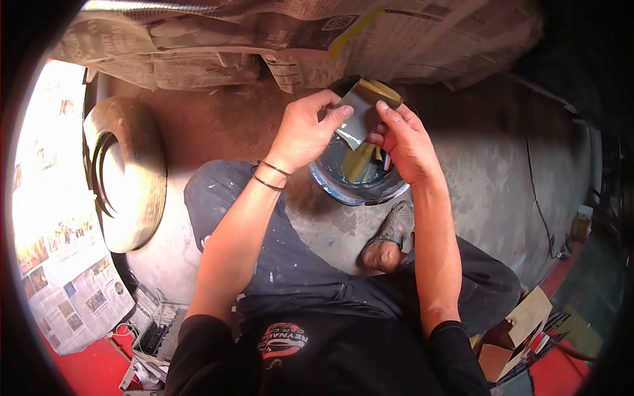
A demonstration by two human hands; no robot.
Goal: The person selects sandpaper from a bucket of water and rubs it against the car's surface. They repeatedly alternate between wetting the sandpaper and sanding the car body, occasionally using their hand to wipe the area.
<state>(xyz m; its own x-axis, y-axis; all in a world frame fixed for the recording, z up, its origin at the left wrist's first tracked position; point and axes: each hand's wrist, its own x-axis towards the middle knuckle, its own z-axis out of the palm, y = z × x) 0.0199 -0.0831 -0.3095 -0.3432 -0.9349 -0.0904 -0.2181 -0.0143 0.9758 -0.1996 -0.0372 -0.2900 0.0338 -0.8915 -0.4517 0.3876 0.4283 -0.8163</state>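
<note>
A grey piece of sandpaper (362, 117) is stretched between my two hands, its lower corner shiny with wet. My left hand (305, 129) pinches its left edge between thumb and fingers. On the other side, my right hand (408, 144) grips the right edge, thumb lying on the grey face. Below them stands a round basin (328, 189) of water, partly covered by my hands and the sheet. Yellowish strips (358, 164) lie in the water, with a small blue, white and red item (386, 162) near my right fingers. A yellow-brown piece (381, 91) shows behind the sandpaper.
Newspaper masking (211, 39) covers the large surface ahead. A tyre (142, 178) stands on the concrete floor to the left, beside a newspaper-covered panel (66, 264). My sandalled foot (386, 247) is close to the basin. Boxes and tools (522, 323) crowd the lower right.
</note>
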